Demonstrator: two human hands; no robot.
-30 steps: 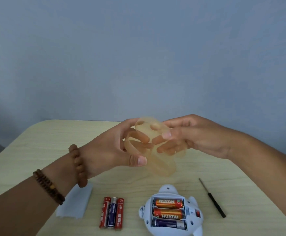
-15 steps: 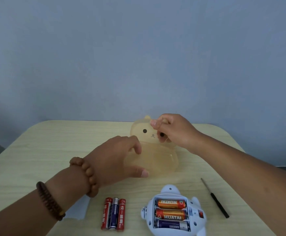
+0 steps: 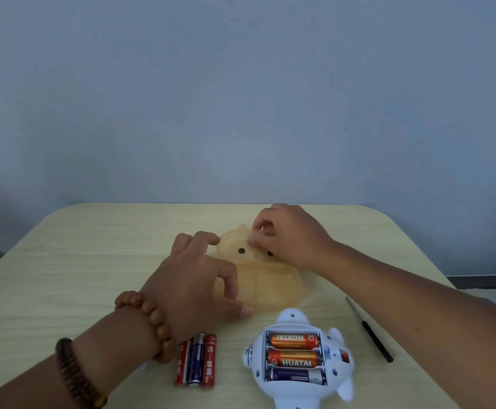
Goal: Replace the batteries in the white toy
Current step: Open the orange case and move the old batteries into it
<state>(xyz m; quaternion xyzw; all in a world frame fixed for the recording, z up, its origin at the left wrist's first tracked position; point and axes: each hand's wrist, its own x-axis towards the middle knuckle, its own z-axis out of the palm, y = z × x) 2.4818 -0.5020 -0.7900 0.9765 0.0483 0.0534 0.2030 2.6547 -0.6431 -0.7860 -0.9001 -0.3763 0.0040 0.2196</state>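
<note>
The white toy (image 3: 294, 394) lies on its back near the table's front edge, its battery bay open with three batteries (image 3: 295, 359) inside: two orange, one dark. Three loose batteries (image 3: 196, 361) lie side by side to its left. A translucent yellow bear-shaped box (image 3: 273, 286) rests flat on the table behind the toy. My left hand (image 3: 195, 286) presses on the box's left side, thumb at its front rim. My right hand (image 3: 289, 236) pinches the bear-faced lid at the far end.
A thin black screwdriver (image 3: 370, 330) lies to the right of the toy. A white paper is mostly hidden under my left wrist. The wooden table (image 3: 93, 261) ends at a grey wall behind.
The yellow box was held up in the air in both hands; it has come down onto the table, and both hands now press on it there.
</note>
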